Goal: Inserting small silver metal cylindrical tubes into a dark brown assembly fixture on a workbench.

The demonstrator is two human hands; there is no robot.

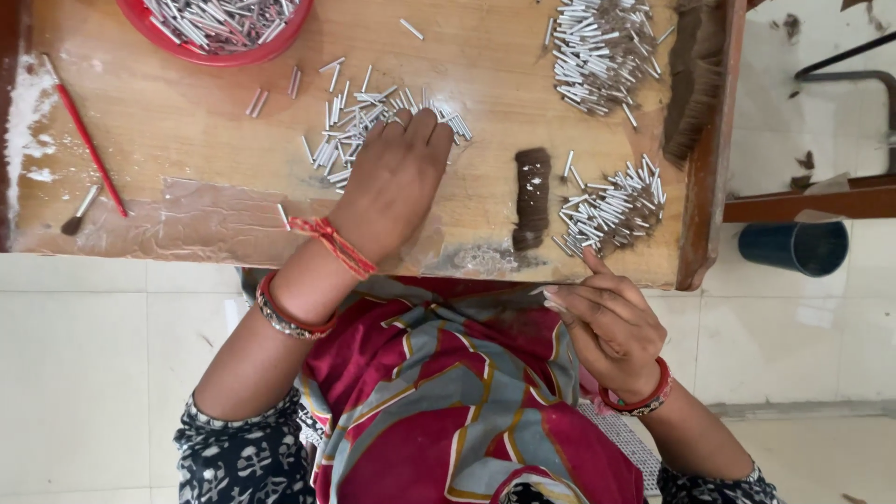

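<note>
Wooden table (187, 121) carries a red bowl (224, 51) of metal tubes beyond the left hand (397, 182), which lies flat and open-fingered on a loose pile of tubes (359, 117), while the right hand (607, 322) pinches a thin tube (551, 301) just below another pile (611, 207).

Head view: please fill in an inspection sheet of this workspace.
Surface: worn wooden table, white powder at its left edge.
Job's things: loose pile of short silver metal tubes; two more tube piles; red bowl of tubes.
Clutter: red-handled brush; dark brown fibre bundle; brown fibre tuft.
Grippers: left hand flat on the loose pile; right hand at the table edge, pinching something small.
Cables: nothing seen.
Surroundings: pale tiled floor; dark blue cylindrical container.
</note>
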